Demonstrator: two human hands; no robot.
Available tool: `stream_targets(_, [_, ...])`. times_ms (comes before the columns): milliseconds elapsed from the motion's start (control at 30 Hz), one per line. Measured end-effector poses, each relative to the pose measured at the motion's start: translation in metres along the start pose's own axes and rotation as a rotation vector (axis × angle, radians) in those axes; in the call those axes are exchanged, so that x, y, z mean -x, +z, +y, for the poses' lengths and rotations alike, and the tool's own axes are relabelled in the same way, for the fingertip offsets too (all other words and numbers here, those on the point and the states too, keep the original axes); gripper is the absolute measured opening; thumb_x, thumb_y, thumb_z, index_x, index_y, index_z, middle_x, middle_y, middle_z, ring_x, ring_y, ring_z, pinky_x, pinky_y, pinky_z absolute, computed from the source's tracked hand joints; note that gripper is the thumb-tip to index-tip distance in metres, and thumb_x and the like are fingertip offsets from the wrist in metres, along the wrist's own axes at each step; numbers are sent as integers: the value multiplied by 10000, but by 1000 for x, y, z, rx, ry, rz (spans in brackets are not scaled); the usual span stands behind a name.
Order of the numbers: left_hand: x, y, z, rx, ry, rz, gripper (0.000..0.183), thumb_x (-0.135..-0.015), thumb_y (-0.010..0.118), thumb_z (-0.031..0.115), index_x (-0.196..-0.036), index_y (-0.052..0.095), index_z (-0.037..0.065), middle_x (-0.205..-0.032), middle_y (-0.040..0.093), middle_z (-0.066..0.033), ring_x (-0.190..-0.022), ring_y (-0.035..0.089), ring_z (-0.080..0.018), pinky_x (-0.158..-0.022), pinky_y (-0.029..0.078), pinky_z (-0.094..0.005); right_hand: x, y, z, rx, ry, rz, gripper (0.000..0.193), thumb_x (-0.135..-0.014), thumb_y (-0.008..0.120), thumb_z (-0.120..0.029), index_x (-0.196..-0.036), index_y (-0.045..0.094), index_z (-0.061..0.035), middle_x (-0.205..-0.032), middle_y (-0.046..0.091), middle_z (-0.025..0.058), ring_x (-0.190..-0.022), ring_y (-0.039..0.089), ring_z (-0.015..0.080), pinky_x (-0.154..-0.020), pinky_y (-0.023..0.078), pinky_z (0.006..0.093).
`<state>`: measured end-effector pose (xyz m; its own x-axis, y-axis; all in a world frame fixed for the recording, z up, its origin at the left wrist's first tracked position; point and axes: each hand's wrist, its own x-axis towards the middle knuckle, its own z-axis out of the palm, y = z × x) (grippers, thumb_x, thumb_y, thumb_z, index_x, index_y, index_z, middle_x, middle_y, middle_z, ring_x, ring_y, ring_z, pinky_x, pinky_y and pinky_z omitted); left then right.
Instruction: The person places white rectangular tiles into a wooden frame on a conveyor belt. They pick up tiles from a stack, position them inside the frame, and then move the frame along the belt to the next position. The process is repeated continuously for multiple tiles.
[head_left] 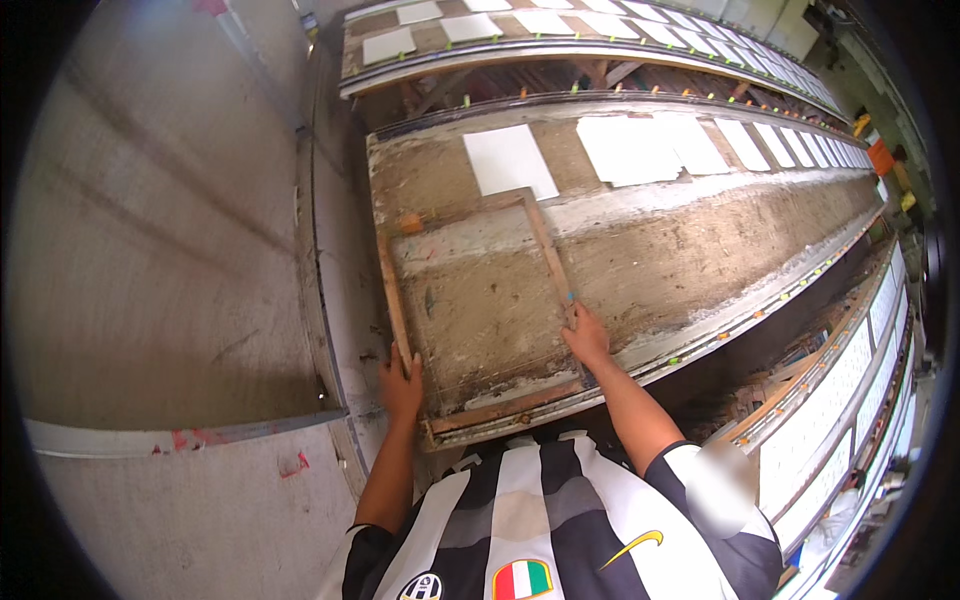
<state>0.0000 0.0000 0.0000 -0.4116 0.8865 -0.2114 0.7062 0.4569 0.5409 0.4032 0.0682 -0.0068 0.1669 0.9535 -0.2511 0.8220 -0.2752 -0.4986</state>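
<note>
A rectangular wooden frame, like a screen-printing frame, lies over the near left end of a long, stained table. The brown table surface shows through its middle; whether a sheer mesh is stretched across it is hard to make out. My left hand is closed round the frame's left bar near the front corner. On the right bar, farther from me, my right hand grips the wood, just below a small blue mark. Beyond the frame's far edge lies a single white sheet.
Overlapping white sheets and a row of others run along the table's far side. Another long table with white sheets stands behind, and one at the right. Small coloured tabs line the table edges. A pale panel rises at left.
</note>
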Motion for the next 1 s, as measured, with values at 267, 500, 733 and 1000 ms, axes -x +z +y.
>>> stream_targets(267, [-19, 19, 97, -45, 374, 120, 676, -967, 615, 495, -1477, 505, 65, -1427, 483, -317, -1324, 450, -490, -1092, 366, -600, -28, -38, 0, -25, 104, 50, 728, -864, 693, -587, -1341, 608, -44, -1121, 710, 186, -1041, 682, 375, -891, 526, 488])
stream_targets(500, [-30, 112, 282, 111, 527, -139, 659, -972, 621, 484, -1464, 513, 59, -1491, 436, -323, -1412, 393, -469, -1131, 370, -541, -146, -85, 25, -45, -47, 201, 646, -910, 717, -455, -1390, 552, -55, -1253, 625, 204, -1206, 596, 358, -953, 517, 504])
stream_targets(733, [-68, 186, 409, 217, 569, -107, 623, -977, 632, 448, -1437, 535, 40, -1469, 461, -325, -1357, 457, -483, -1115, 392, -527, -251, -151, 14, 68, -107, 300, 645, -884, 771, -311, -1408, 479, -72, -1493, 435, 191, -1393, 415, 400, -1048, 446, 559])
stream_targets(1000, [-56, 217, 443, 389, 450, -137, 519, -976, 669, 365, -1332, 627, -10, -1345, 582, -246, -1250, 575, -384, -1023, 477, -438, -341, -159, 41, 236, -206, 341, 568, -945, 692, -279, -1435, 480, -86, -1570, 395, 147, -1480, 328, 374, -1114, 369, 597])
